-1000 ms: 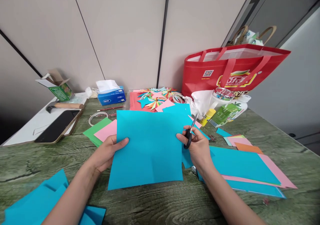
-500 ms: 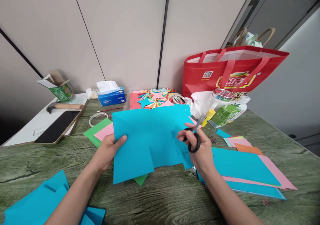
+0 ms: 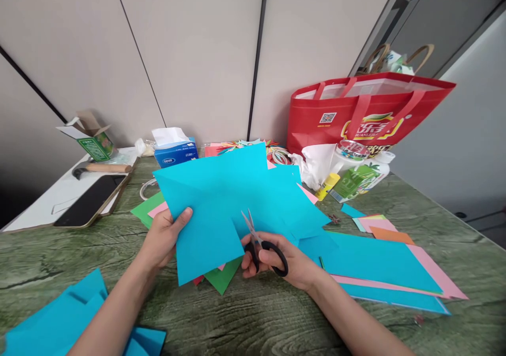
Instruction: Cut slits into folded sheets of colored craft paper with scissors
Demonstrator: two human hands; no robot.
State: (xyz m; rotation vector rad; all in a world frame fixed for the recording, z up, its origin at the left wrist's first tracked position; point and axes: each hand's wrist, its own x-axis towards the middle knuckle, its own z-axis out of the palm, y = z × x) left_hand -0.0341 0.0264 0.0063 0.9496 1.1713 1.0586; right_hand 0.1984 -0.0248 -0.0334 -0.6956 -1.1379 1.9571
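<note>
My left hand (image 3: 164, 235) pinches the left edge of a blue paper sheet (image 3: 213, 193), thumb on top, and holds it tilted above the table. My right hand (image 3: 282, 261) grips black-handled scissors (image 3: 261, 243) by their loops. The blades point up and away, slightly apart, at the sheet's lower edge beside a notch in the paper. Under the sheet lie green (image 3: 221, 278) and pink paper pieces.
A stack of blue and pink sheets (image 3: 387, 269) lies to the right, more blue paper (image 3: 59, 319) at front left. At the back stand a red bag (image 3: 367, 111), a tissue box (image 3: 176, 150), a glue stick (image 3: 328, 186), tape (image 3: 147, 187), and a phone (image 3: 89, 200).
My right hand has come down and left with the scissors, from the sheet's right edge to its lower edge. My left hand has turned and lifted the sheet; its lower right part is no longer there.
</note>
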